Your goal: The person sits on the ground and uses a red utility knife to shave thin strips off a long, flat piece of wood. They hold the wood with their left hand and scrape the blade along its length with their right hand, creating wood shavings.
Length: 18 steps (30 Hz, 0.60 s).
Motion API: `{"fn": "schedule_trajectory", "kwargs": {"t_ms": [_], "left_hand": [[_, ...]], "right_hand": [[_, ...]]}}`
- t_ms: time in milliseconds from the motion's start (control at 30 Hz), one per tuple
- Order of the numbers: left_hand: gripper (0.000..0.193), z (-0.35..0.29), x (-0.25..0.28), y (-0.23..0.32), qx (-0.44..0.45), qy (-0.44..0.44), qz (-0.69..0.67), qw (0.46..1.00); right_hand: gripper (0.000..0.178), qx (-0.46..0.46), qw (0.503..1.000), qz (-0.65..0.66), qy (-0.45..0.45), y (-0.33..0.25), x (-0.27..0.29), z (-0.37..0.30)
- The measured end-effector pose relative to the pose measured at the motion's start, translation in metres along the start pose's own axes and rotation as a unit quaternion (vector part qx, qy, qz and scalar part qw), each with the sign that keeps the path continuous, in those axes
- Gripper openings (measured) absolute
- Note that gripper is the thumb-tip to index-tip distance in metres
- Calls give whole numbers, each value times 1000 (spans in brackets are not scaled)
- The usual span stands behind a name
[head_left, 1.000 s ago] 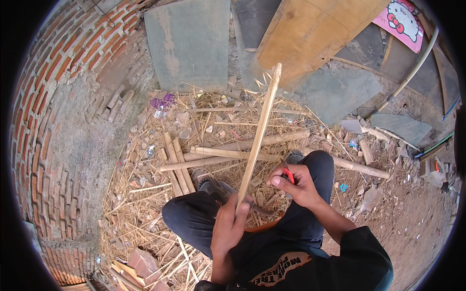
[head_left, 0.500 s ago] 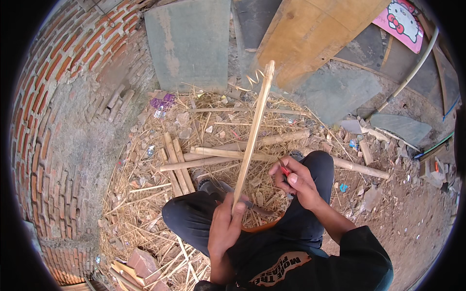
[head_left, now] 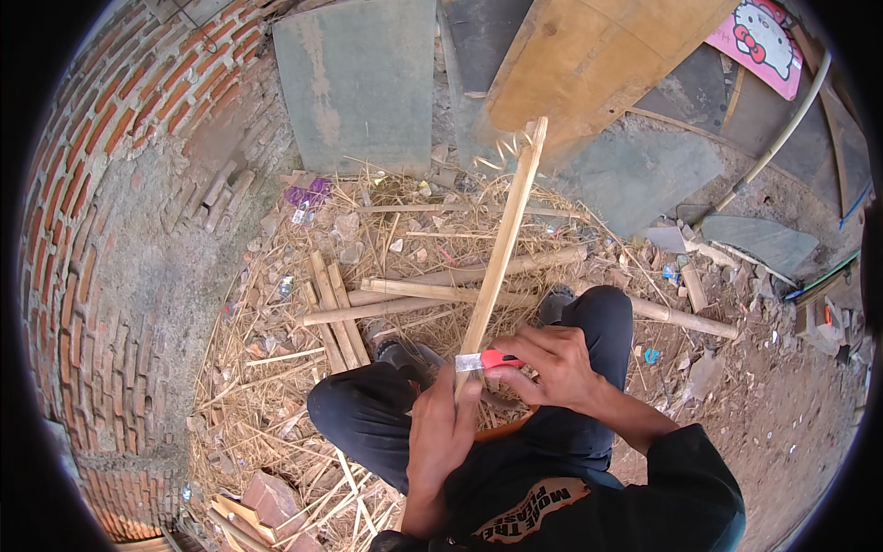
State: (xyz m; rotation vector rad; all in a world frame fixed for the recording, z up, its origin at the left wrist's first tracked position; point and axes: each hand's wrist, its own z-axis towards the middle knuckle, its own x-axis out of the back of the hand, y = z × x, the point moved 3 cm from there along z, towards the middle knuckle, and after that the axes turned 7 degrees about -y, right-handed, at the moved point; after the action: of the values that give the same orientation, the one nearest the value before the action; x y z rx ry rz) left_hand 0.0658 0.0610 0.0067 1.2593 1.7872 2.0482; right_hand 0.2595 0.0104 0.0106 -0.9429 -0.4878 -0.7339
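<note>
My left hand (head_left: 440, 434) is closed around the lower end of a long, pale bamboo strip (head_left: 506, 244). It slants up and away to the right, and thin curled shavings (head_left: 501, 158) cling to its far tip. A small red-handled knife (head_left: 499, 359) is gripped in my right hand (head_left: 556, 368). Its short silver blade lies across the strip just above my left fingers, seeming to touch it. Between my legs is a dark, curved thing, mostly hidden by my hands.
Bamboo poles (head_left: 515, 265) and split lengths (head_left: 333, 313) lie before my feet on ground strewn with shavings and stones. A brick wall (head_left: 101, 340) rises at left. Grey panels (head_left: 359, 92) and a brown board (head_left: 598, 74) lean at the back.
My right hand has swung in from the right, bringing the knife blade onto the strip near my left hand. The strip and left hand have shifted slightly right.
</note>
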Motion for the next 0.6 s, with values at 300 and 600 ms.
{"fn": "schedule_trajectory", "kwargs": {"t_ms": [300, 600], "left_hand": [[41, -12, -6, -3, 45, 6, 62, 997], [38, -24, -8, -9, 66, -12, 65, 996]], "right_hand": [[26, -82, 995, -3, 58, 26, 17, 10], [25, -103, 993, 30, 41, 56, 43, 27]]}}
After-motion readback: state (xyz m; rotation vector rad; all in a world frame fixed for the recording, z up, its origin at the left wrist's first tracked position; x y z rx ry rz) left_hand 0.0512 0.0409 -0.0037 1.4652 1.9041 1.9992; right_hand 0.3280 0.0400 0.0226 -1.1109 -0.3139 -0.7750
